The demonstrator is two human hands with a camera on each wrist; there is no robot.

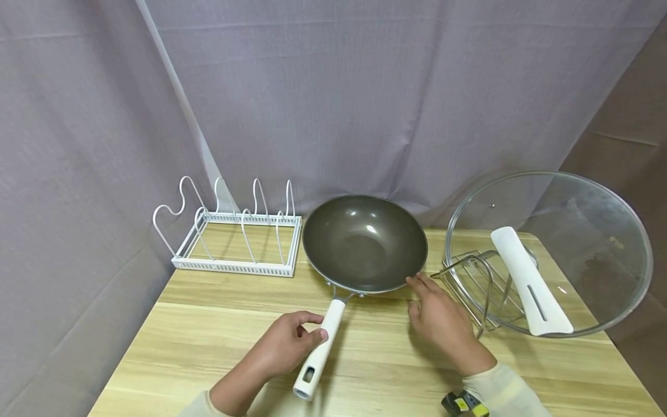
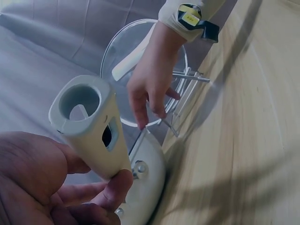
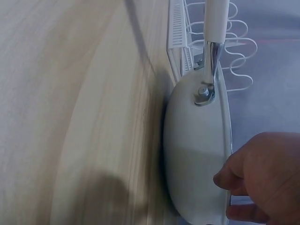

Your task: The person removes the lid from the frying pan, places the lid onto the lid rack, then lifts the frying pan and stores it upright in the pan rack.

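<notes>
A frying pan (image 1: 365,243) with a dark inside and a pale outside rests upright on the wooden table, its white handle (image 1: 320,350) toward me. My left hand (image 1: 286,341) pinches this handle between thumb and fingers, near its middle. In the left wrist view the hollow handle end (image 2: 86,105) faces the camera. At the pan's near right rim, my right hand (image 1: 443,318) touches with its fingertips. The right wrist view has the right thumb (image 3: 225,178) in front of the pale outer wall (image 3: 197,145); whether it presses there I cannot tell.
Left of the pan stands a white rack (image 1: 234,267) with several wire loops. On the right, a large glass lid (image 1: 589,249) with a white grip (image 1: 531,284) leans in a metal wire stand (image 1: 487,289), close to my right hand. A grey curtain (image 1: 333,104) hangs behind the table.
</notes>
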